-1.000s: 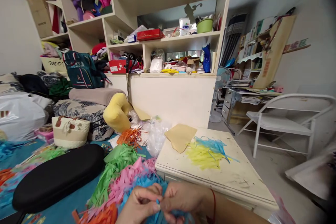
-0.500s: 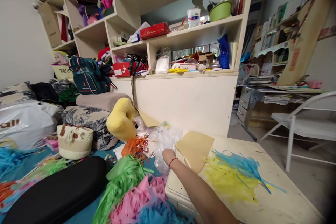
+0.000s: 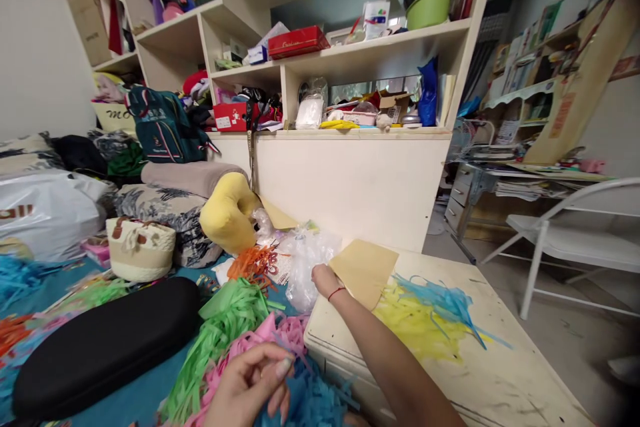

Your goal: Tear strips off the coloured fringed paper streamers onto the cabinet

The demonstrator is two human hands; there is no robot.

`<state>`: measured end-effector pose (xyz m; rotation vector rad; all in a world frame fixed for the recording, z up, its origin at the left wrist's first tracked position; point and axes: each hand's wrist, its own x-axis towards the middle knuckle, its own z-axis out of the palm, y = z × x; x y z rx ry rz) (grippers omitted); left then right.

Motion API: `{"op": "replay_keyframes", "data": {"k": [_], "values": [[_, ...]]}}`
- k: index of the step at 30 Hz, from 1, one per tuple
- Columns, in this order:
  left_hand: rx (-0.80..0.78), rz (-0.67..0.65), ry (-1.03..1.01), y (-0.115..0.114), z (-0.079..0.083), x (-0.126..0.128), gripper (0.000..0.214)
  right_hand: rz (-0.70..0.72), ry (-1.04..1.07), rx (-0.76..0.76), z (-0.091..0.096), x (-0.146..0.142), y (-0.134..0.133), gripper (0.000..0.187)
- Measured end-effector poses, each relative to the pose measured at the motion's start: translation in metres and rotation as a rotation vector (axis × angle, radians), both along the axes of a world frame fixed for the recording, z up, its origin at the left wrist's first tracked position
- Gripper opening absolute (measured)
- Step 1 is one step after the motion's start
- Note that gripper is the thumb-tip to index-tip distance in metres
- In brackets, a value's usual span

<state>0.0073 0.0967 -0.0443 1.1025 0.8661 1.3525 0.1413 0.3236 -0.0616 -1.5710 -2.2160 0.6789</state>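
My right hand (image 3: 324,275), a red string on its wrist, reaches out to a crumpled clear plastic bag (image 3: 303,260) at the far corner of the low white table (image 3: 500,373). Its fingers are hidden behind the back of the hand. Close to me, my left hand (image 3: 250,383) has its fingers curled and pinched together over a heap of pink paper fringe (image 3: 287,333) and blue paper fringe (image 3: 310,400). What it pinches is too thin to make out. A tan paper sheet (image 3: 365,270) lies just right of my right hand.
Yellow fringe (image 3: 415,323) and light-blue fringe (image 3: 440,303) lie on the table. Green fringe (image 3: 225,320), orange fringe (image 3: 253,263), a black oval case (image 3: 100,340), a woven basket (image 3: 140,247) and a yellow pillow (image 3: 227,213) crowd the left. A cluttered shelf unit (image 3: 350,180) stands behind, a white folding chair (image 3: 575,240) at right.
A second ago both hands pinched a blue strip together near me. My right hand then stretched out to the plastic bag, and my left hand has come back into view over the fringe.
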Motion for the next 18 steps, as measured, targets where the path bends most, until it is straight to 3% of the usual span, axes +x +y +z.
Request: {"op": "replay_keyframes", "data": {"k": [5,11,15,18], "values": [[0.064,0.152,0.071,0.000,0.009,0.000,0.035,0.090,0.415,-0.081,0.017,-0.010,-0.032,0.022],[0.137,0.228,0.141,-0.006,0.007,0.006,0.031,0.268,0.906,-0.141,0.024,0.019,-0.146,0.034],[0.208,0.195,0.167,-0.017,0.005,0.027,0.024,0.218,1.086,-0.034,0.030,0.047,-0.207,0.012],[0.350,0.186,0.215,-0.029,0.008,0.037,0.012,0.142,1.197,0.071,0.037,0.056,-0.230,0.021]]}}
